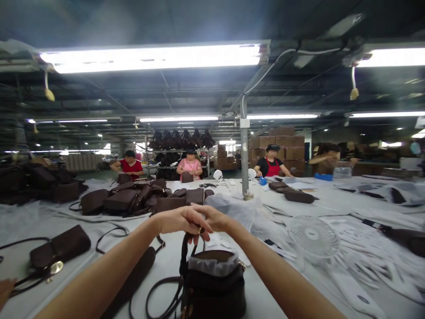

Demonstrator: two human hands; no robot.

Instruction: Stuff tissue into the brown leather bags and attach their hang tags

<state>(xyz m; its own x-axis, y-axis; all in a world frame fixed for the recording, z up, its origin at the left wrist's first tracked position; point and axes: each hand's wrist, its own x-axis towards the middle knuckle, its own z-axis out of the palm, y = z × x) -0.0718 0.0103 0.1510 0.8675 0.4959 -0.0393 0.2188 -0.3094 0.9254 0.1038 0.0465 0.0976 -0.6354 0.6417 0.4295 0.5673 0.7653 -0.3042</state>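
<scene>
A dark brown handbag point(214, 288) stands upright on the table right in front of me, its mouth unzipped and stuffed with white tissue paper point(214, 264). My left hand point(181, 221) and my right hand point(214, 218) meet above the bag. Their fingers are closed around the upper end of its strap point(184, 252), by a small gold-coloured metal fitting point(200, 230). The fingers overlap, so their exact grip is partly hidden. A loop of thin strap point(156, 288) lies left of the bag. Under my left forearm rests another dark brown bag point(141, 274).
A brown bag with a gold tag point(61, 248) lies left, near another person's hand point(5, 290). Beyond is a heap of brown bags point(122, 199). A white fan point(314, 237) and white strips point(375, 261) lie right. A grey post point(245, 159) rises mid-table; several co-workers sit behind.
</scene>
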